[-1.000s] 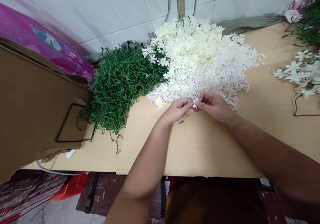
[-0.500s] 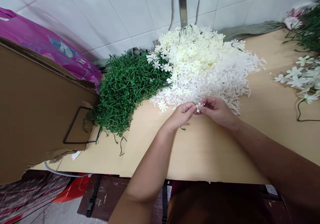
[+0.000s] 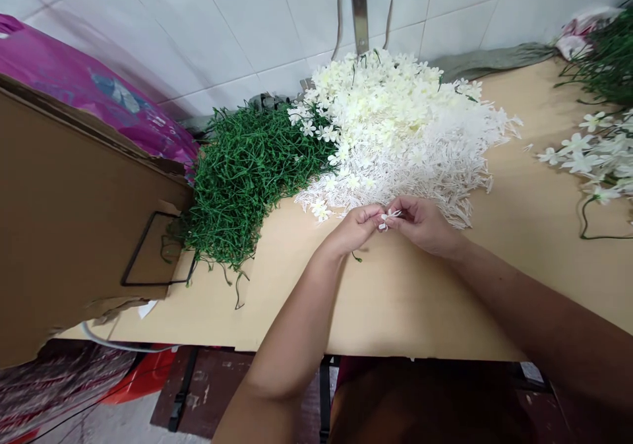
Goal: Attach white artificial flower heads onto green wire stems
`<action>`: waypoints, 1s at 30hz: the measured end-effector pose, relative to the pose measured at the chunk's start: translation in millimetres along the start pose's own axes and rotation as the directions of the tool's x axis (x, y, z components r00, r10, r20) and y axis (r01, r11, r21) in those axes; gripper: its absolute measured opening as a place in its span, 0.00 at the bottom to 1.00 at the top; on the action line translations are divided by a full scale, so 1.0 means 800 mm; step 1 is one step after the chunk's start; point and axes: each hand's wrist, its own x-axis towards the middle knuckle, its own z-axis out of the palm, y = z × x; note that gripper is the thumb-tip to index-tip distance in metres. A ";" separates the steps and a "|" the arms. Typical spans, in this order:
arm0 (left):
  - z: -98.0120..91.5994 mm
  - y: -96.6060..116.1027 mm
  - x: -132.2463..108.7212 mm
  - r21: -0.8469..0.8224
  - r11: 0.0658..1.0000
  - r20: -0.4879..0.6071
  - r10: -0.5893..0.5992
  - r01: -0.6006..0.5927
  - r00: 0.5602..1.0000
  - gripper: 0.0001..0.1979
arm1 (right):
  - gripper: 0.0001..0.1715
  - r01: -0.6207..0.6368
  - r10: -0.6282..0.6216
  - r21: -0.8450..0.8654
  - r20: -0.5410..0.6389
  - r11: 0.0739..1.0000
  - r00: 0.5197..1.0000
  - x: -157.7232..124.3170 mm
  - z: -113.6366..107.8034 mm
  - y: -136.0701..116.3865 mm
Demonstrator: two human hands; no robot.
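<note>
My left hand (image 3: pixel 360 227) is closed in a pinch at the base of a small white artificial flower (image 3: pixel 388 220). A green plastic stem (image 3: pixel 357 257) pokes out under that hand; the part inside the fingers is hidden. Against the flower's other side, my right hand (image 3: pixel 422 223) pinches at its petals with thumb and fingertips. Just beyond both hands lies a heap of thin white stamen-like pieces (image 3: pixel 425 173), with a pile of cream-white flower heads (image 3: pixel 380 101) behind it.
A thick heap of green stems (image 3: pixel 247 173) lies left, beside a cardboard box (image 3: pixel 84 220) and a black wire frame (image 3: pixel 141 249). Finished-looking white flowers (image 3: pixel 588 150) and more green stems (image 3: pixel 608 61) sit at the right. A tiled wall (image 3: pixel 257 22) stands behind the table (image 3: pixel 395 305).
The flower between my fingers has turned, its petals now pointing more to the right. My hands stay pressed together in nearly the same spot; the view shifts slightly.
</note>
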 end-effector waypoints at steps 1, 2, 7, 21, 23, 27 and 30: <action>-0.001 0.000 0.000 -0.004 1.000 0.007 -0.007 0.007 1.000 0.28 | 0.22 -0.002 0.002 -0.001 0.003 1.000 1.000 0.000 0.001 -0.001; -0.001 0.000 0.000 -0.011 1.000 0.010 -0.013 0.013 1.000 0.29 | 0.23 -0.006 0.006 0.006 0.004 1.000 1.000 0.001 0.002 -0.001; 0.002 -0.004 -0.001 -0.094 0.994 -0.019 -0.054 0.051 0.998 0.29 | 0.26 -0.057 0.058 0.147 0.003 0.987 0.998 0.004 -0.001 -0.001; -0.004 -0.008 0.003 -0.299 0.954 -0.004 -0.033 0.030 0.999 0.23 | 0.25 -0.129 0.123 0.397 0.040 0.909 0.992 0.001 -0.017 -0.011; -0.007 -0.007 0.003 -0.338 0.941 -0.054 -0.023 0.004 0.998 0.20 | 0.25 -0.094 0.116 0.405 -0.032 0.909 0.993 0.001 -0.027 -0.016; -0.014 -0.005 0.002 -0.342 0.939 -0.110 -0.004 -0.034 0.994 0.18 | 0.22 -0.038 0.103 0.423 -0.131 0.905 0.986 -0.001 -0.050 -0.033; -0.018 -0.009 0.003 -0.300 0.953 -0.109 0.010 -0.043 0.994 0.18 | 0.21 -0.116 0.129 0.375 -0.008 0.920 0.992 -0.006 -0.056 -0.044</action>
